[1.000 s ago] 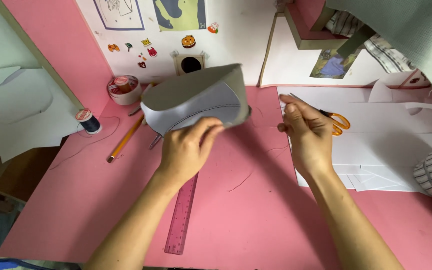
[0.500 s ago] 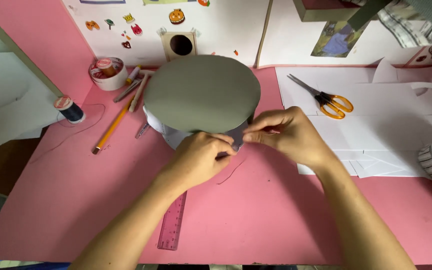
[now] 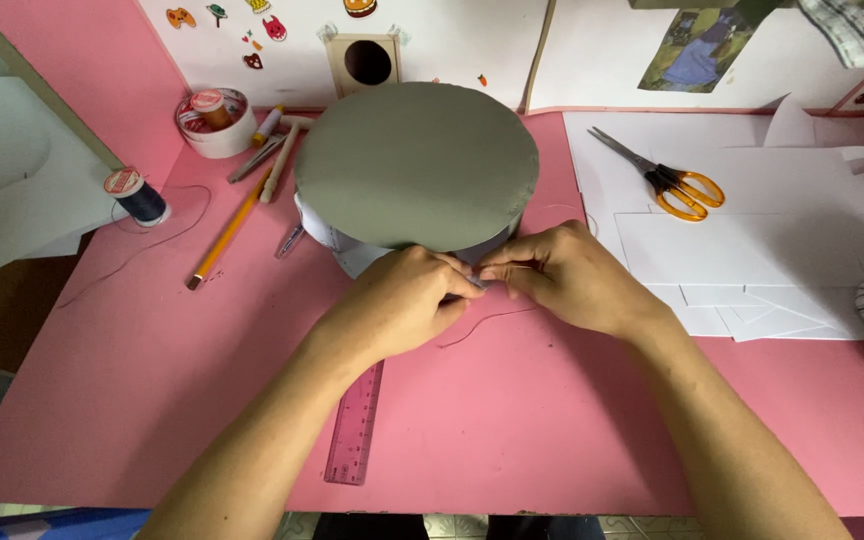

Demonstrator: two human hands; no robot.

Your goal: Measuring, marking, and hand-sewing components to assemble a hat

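A round grey card piece [image 3: 416, 165], shaped like a shallow drum with a flat top and a white-lined side band, rests on the pink table [image 3: 102, 400]. My left hand [image 3: 402, 300] pinches its near rim with thumb and fingers. My right hand [image 3: 562, 275] meets it from the right, fingertips pressed on the same spot of the rim. A dark thread [image 3: 492, 322] trails on the table just below the hands.
A pink ruler [image 3: 357, 425] lies under my left forearm. Orange-handled scissors [image 3: 667, 180] sit on white paper sheets [image 3: 752, 250] at the right. A yellow pencil [image 3: 227, 230], pens, a tape roll [image 3: 217, 122] and a dark thread spool [image 3: 137, 195] lie at the left.
The grey piece went from tilted up in my left hand to top-up on the table. My right hand left the scissors' side and joined the left at its near rim.
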